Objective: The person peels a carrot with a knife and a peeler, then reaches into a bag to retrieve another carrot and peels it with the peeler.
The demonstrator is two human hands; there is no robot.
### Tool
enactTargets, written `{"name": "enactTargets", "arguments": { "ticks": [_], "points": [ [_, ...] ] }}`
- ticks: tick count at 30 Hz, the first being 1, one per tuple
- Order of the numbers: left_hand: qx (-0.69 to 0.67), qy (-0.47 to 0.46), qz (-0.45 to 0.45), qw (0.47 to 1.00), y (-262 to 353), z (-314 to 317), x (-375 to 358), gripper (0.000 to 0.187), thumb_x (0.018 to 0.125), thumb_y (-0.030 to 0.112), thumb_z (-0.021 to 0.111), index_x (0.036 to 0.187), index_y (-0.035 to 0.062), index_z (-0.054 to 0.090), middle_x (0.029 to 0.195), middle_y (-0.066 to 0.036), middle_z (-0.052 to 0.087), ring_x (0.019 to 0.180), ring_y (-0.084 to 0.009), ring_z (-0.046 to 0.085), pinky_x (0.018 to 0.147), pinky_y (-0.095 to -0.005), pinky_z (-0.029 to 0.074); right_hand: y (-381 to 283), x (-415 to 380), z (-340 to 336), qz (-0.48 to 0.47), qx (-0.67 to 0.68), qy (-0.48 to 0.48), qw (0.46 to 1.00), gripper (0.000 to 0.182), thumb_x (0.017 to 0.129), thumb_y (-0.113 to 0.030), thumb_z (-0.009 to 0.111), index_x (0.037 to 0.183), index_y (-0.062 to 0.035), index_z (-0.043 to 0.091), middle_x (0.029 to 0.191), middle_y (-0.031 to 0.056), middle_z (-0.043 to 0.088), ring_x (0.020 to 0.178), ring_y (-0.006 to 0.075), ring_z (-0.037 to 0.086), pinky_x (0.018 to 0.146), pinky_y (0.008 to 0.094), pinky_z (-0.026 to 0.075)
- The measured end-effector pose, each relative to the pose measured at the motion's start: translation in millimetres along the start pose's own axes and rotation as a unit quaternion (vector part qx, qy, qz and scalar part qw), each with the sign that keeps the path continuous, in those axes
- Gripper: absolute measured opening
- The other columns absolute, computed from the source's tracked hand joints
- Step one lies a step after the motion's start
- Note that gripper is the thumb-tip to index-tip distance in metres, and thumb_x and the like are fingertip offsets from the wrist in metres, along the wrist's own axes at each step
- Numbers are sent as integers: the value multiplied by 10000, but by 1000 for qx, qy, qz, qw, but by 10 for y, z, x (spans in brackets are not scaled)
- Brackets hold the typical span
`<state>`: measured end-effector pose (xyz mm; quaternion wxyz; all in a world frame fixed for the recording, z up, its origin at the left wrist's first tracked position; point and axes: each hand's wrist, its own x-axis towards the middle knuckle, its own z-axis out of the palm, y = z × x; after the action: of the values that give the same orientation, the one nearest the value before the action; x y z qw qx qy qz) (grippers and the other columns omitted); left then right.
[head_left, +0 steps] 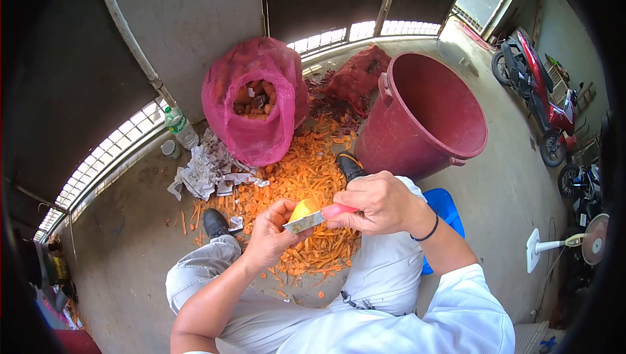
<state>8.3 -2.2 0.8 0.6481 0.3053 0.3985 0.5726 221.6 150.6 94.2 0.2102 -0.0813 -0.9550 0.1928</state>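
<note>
My left hand (268, 231) is closed around a yellow, rounded vegetable (303, 209); its exact kind is hard to tell. In my right hand (379, 203) is a knife with a pink handle and a broad silver blade (305, 222). The blade lies against the near side of the vegetable, its tip close to my left fingers. Below both hands, a heap of orange peelings and cut round ends (313, 181), which look like carrot, covers the floor between my shoes.
An open pink mesh bag (287, 135) of brownish-orange vegetables stands ahead, with a red mesh sack (358, 80) behind. A large maroon bin (372, 139) stands to the right. Crumpled paper (205, 171) and a green-labelled bottle (181, 129) are left. A fan (593, 240) and motorbike (544, 96) are far right.
</note>
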Motion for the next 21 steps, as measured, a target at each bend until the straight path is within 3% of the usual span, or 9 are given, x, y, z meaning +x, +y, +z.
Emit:
{"name": "enactTargets", "arguments": {
  "ticks": [2,3,5,9,14,16,18,21],
  "points": [
    [37,4,36,999,45,65,-17,387,883,5,809,1201,32,589,1117,-49,714,953,-89,675,798,-243,555,23,-18,-65,72,-18,-11,997,336,905,-414,775,801,-99,723,669,87,626,606,272,653,523,401,501],
    [37,4,35,999,44,75,-23,387,883,5,809,1201,32,589,1117,-49,714,953,-89,675,798,-243,555,106,-54,-84,72,-18,-10,997,336,905,-414,775,801,-99,723,669,87,626,606,272,653,523,401,501],
    [38,14,49,998,40,87,-24,404,865,-20,818,1201,29,598,1147,-55,705,1060,-117,673,926,-263,548,307,-126,-100,113,-23,10,993,330,921,-387,763,789,-88,717,693,96,646,636,286,662,561,408,516],
    [53,32,41,997,72,63,-4,408,852,-15,834,1190,17,608,1180,-73,694,1076,-122,668,940,-271,545,91,-131,-96,94,92,-6,991,329,922,-388,765,795,-88,720,710,100,657,647,295,664,575,409,516],
    [80,63,82,991,40,78,-4,438,809,-27,864,1162,-11,605,1126,-87,706,1043,-130,685,956,-285,555,32,-102,-101,94,54,-89,990,307,930,-393,757,847,-97,757,745,109,690,660,309,673,586,410,526],
    [101,55,88,989,66,73,-34,445,803,-29,867,1162,-12,605,1116,-87,707,1038,-133,688,960,-288,555,154,-121,-70,126,6,1,992,332,930,-400,755,827,-84,752,725,121,682,660,319,673,593,423,528],
    [122,45,96,987,95,64,-27,452,797,-32,870,1162,-12,604,1106,-87,708,1033,-136,691,965,-291,555,259,-140,-95,154,-20,-12,988,317,937,-380,752,866,-72,771,729,128,689,671,326,681,608,423,537],
    [115,62,94,987,93,63,-17,478,775,-17,894,1156,-14,606,1106,-87,707,1035,-139,693,971,-297,556,254,-165,-40,154,93,40,983,282,947,-341,750,971,-63,797,750,133,701,681,314,689,621,394,541]
  ]
}}
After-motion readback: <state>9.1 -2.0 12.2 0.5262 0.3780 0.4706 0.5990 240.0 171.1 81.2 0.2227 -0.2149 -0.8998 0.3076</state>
